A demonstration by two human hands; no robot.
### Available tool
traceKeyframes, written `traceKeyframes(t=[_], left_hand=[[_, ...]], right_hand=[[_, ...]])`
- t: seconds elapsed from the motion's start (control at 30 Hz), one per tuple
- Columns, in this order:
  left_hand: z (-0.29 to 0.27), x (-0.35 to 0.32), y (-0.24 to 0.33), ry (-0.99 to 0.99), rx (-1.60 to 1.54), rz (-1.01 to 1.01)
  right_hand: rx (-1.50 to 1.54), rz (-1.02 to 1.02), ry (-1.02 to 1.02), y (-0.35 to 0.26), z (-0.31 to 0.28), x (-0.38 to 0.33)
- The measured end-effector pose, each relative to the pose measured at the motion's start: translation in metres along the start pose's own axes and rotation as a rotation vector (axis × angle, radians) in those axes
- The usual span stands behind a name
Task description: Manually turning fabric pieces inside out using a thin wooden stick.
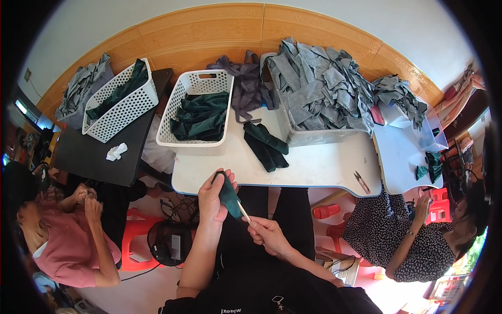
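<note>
My left hand (211,197) is closed round a small dark green velvet fabric piece (228,195), held up in front of the table's near edge. In my right hand (268,234) is a thin pale stick (242,210), pinched between thumb and fingers. The stick's far end meets the lower part of the velvet; whether it goes inside the cloth I cannot tell. Further off on the white table (209,170) lie folded dark green velvet pieces (265,146). Beside them stands a white perforated basket (195,148) holding more green velvet.
A large bin (319,137) heaped with grey fabric strips (324,78) stands at the back right. Thread snips (361,181) lie near the right edge. On the black table (94,162) is another white basket (127,114). People sit at left (73,246) and right (418,246).
</note>
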State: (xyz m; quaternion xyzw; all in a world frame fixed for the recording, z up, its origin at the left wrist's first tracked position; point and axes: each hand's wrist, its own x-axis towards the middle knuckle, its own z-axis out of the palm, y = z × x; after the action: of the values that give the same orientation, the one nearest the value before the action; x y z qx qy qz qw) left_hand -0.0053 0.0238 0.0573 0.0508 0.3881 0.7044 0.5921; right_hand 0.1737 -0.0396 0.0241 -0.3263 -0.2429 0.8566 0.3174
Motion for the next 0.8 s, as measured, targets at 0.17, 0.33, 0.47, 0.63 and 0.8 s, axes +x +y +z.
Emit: traceKeyframes(t=[0.17, 0.33, 0.47, 0.63, 0.8], left_hand=[[0.004, -0.003, -0.013, 0.048, -0.028, 0.022], [0.010, -0.012, -0.023, 0.023, -0.023, 0.036], [0.016, -0.010, -0.013, -0.051, 0.060, 0.023], [0.024, -0.007, 0.007, -0.141, 0.136, 0.018], [0.023, 0.001, 0.009, -0.047, 0.128, -0.003]], right_hand=[[0.110, 0.002, -0.029, 0.002, 0.003, -0.002], [0.157, 0.004, -0.033, -0.001, 0.003, 0.001], [0.180, 0.008, -0.070, -0.009, 0.002, 0.000], [0.096, 0.001, -0.050, -0.020, -0.001, 0.000], [0.048, -0.022, -0.057, -0.014, -0.003, -0.002]])
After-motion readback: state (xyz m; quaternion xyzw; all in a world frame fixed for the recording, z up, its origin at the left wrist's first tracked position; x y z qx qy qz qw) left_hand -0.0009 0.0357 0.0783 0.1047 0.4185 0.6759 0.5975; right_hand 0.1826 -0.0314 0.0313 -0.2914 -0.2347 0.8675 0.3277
